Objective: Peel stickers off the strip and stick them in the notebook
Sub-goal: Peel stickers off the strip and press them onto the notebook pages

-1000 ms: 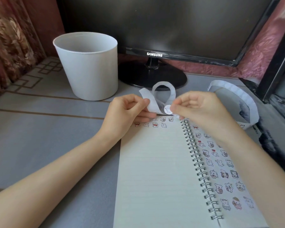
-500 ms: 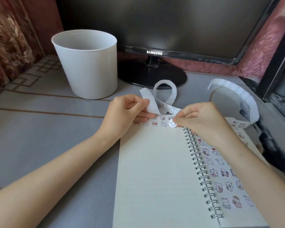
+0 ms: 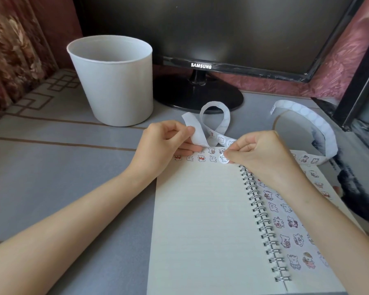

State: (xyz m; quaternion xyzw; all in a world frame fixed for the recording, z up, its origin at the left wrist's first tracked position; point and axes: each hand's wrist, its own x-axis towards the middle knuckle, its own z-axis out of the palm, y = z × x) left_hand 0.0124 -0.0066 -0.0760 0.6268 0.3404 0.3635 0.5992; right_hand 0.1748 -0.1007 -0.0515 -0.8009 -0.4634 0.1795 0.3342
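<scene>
One round white sticker (image 3: 223,159) sits at the top of the left page of the notebook (image 3: 200,220), closing a row of small cartoon stickers (image 3: 201,157). The right hand (image 3: 262,158), fingers curled tight, holds it at its fingertips. I cannot tell whether it is pressed flat. At nine o'clock from the sticker, the left hand (image 3: 164,143) pinches the loose end of the strip (image 3: 215,126) between thumb and fingers. The strip loops up at twelve o'clock from the sticker, passes behind the right hand and arcs over at two o'clock beside the right page. The spiral-bound notebook lies open on the grey table (image 3: 51,156). A white bucket (image 3: 113,81) stands at eleven o'clock and a black monitor (image 3: 200,28) at twelve.
</scene>
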